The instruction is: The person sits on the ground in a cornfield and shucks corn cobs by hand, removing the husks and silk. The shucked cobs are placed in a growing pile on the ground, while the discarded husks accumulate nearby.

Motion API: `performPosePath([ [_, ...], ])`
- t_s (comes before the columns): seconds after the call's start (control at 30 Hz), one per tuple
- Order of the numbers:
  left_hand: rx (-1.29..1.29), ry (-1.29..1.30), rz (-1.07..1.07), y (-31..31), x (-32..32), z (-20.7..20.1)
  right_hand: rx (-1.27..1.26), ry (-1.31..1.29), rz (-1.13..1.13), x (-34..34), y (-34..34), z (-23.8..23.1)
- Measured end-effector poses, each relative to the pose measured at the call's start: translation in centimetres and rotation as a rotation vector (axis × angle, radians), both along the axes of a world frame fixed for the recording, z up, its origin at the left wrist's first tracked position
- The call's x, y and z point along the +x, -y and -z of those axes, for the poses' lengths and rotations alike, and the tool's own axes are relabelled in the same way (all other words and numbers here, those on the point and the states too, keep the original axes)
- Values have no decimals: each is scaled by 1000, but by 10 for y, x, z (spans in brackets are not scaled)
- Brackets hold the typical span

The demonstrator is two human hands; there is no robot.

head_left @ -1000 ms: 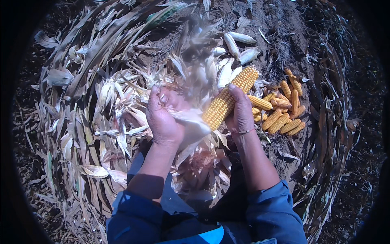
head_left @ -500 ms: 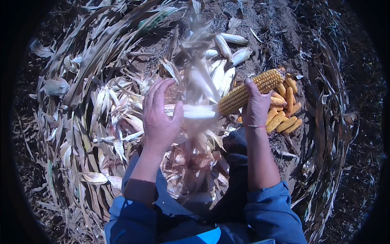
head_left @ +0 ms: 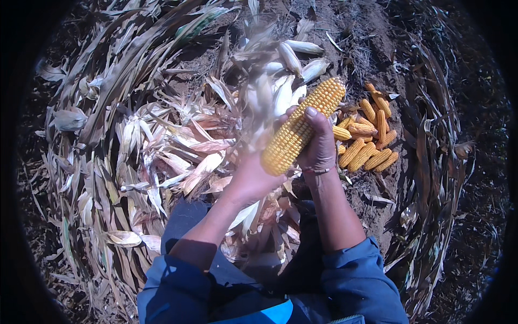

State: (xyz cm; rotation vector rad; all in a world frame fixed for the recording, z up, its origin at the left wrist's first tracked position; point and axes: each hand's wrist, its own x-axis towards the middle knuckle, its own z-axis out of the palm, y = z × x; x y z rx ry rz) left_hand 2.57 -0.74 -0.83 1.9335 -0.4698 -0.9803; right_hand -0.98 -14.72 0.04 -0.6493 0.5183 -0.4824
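A husked ear of corn [head_left: 306, 125], bright yellow, slants across the middle with its upper end tipped to the right. My right hand [head_left: 319, 139] is closed around it, the thumb lying along its kernels. Close against the lower end, my left hand [head_left: 254, 171] reaches up behind the corn. Its fingers are partly covered by the ear and smeared by motion, so their position cannot be made out. To the right of my right hand lies a pile of husked yellow ears [head_left: 372, 132].
Several ears in pale husks [head_left: 294, 62] lie ahead. Loose dry husks [head_left: 189, 151] are heaped to the left and more between my legs. Dry corn stalks [head_left: 121, 86] curve along the left side, others [head_left: 431, 216] along the right. Bare soil [head_left: 364, 32] shows far ahead.
My left hand has moved right, from apart to beside the corn. My right hand has brought the ear left and tilted it steeper. The pale husk by the left hand has dropped away.
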Motion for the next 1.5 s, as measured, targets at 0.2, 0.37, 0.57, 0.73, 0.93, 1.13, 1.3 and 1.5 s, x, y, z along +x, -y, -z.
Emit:
performPosePath([
  [0.2, 246, 211, -138, -4, -14, 5, -229, -217, 82, 2, -28, 17],
  [0.37, -4, -293, -204, -11, -14, 15, -227, -230, -123, 2, -36, 7],
  [0.57, 13, -119, -36, -16, -22, 5, -128, -181, -278, -4, -19, 1],
  [0.73, 102, 412, 559, -35, -30, 15, -155, -284, -551, -9, -6, -10],
  [0.93, -70, 619, 898, -39, -34, 15, -81, -210, -784, -16, -1, -7],
  [1.13, -151, 548, 753, -48, -45, 8, 142, -35, -814, -16, -9, -4],
  [1.3, 71, 506, 333, -32, -4, -29, 97, -269, -315, -10, -6, 13],
  [1.5, 62, 451, 222, -33, -8, -23, 324, -343, -198, -12, -35, 15],
])
